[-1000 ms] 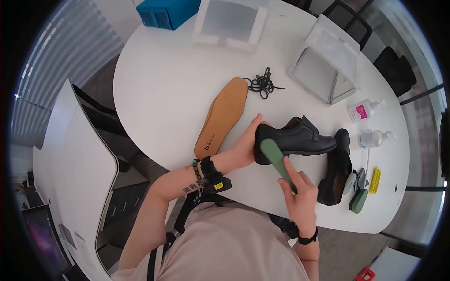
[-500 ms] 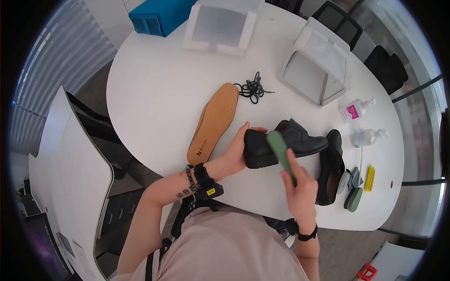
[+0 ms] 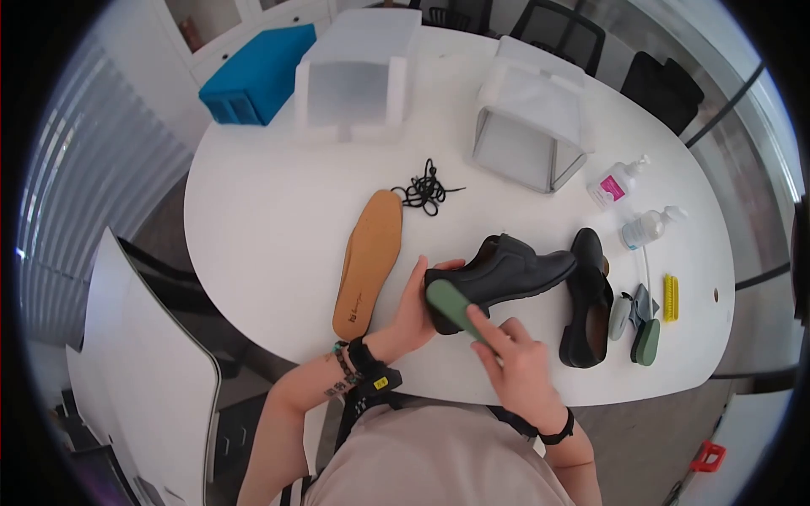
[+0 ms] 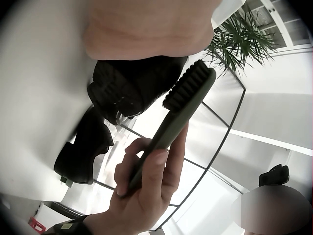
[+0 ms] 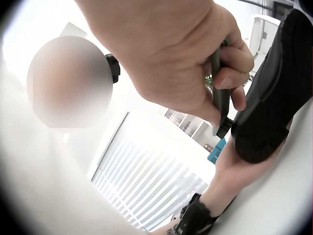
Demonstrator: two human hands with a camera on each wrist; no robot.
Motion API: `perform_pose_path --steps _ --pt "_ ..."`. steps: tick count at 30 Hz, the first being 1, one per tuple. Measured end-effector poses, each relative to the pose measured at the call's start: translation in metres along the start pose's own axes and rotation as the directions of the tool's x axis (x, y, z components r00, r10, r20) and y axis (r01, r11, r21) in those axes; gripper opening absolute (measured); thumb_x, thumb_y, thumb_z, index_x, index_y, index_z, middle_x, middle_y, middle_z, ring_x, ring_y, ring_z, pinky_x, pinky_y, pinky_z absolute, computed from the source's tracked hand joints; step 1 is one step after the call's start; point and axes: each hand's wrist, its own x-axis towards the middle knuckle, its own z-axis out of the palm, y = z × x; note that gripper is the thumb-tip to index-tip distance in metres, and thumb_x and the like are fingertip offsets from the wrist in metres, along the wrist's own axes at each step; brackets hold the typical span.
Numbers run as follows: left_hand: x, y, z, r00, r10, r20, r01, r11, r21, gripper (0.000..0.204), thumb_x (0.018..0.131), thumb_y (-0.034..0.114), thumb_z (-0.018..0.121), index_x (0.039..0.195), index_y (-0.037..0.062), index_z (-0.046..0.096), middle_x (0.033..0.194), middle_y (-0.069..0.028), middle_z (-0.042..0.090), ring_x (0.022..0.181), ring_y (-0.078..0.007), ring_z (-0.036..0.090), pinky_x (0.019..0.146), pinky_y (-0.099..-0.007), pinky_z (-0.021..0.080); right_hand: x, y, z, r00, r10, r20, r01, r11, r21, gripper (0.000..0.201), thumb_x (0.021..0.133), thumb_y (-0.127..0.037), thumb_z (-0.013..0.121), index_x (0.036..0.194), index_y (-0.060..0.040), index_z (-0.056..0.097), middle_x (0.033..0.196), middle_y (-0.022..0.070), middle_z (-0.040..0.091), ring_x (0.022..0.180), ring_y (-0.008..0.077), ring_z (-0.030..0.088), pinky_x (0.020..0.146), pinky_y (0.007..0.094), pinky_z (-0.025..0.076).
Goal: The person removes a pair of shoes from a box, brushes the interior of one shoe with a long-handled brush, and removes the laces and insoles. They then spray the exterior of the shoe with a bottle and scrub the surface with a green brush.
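Note:
A black shoe (image 3: 515, 274) is held by its heel end in my left hand (image 3: 412, 314), toe pointing right. My right hand (image 3: 525, 371) grips a green brush (image 3: 449, 305) whose head lies over the shoe's heel. Dark bristles of the brush (image 4: 188, 85) face the shoe (image 4: 142, 81) in the left wrist view. From the right wrist camera, the bristle end meets the back of the shoe (image 5: 274, 98). The second black shoe (image 3: 588, 304) lies on the table to the right. Left of my left hand is a tan insole (image 3: 369, 261).
Black laces (image 3: 429, 190) lie beyond the insole. Two clear boxes (image 3: 359, 84) and a blue case (image 3: 257, 76) stand at the back. On the right are pump bottles (image 3: 645, 229), a yellow brush (image 3: 671, 298), another green brush (image 3: 646, 341) and a grey cloth (image 3: 644, 304).
The head view has shifted, showing more of the table's far side. The green brush has moved back from the shoe's side to its heel end. Both hands keep their holds.

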Motion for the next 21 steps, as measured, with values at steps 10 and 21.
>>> perform_pose_path --steps 10,21 --pt "-0.002 -0.001 0.000 1.000 -0.011 -0.026 0.012 0.999 0.041 0.081 0.112 0.076 0.029 0.153 0.0111 0.054 0.150 -0.0111 0.064 0.140 -0.0283 0.062 0.121 -0.0496 0.049 -0.010 0.002 -0.001 1.000 0.012 0.027 -0.013 0.999 0.045 0.057 0.100 -0.017 0.076 0.155 -0.0237 0.065 0.082 0.0093 0.059 0.056 0.0323 0.060 0.053 0.0439 0.052" --pt "-0.001 -0.001 -0.002 0.999 -0.028 -0.044 0.028 1.000 -0.009 0.080 0.111 0.077 0.032 0.149 0.0105 0.058 0.148 -0.0135 0.067 0.137 -0.0317 0.065 0.120 -0.0497 0.050 -0.014 0.013 0.006 1.000 0.022 -0.001 -0.022 0.998 0.054 0.056 0.097 -0.019 0.080 0.152 -0.0238 0.068 0.083 0.0094 0.063 0.059 0.0323 0.063 0.058 0.0440 0.053"
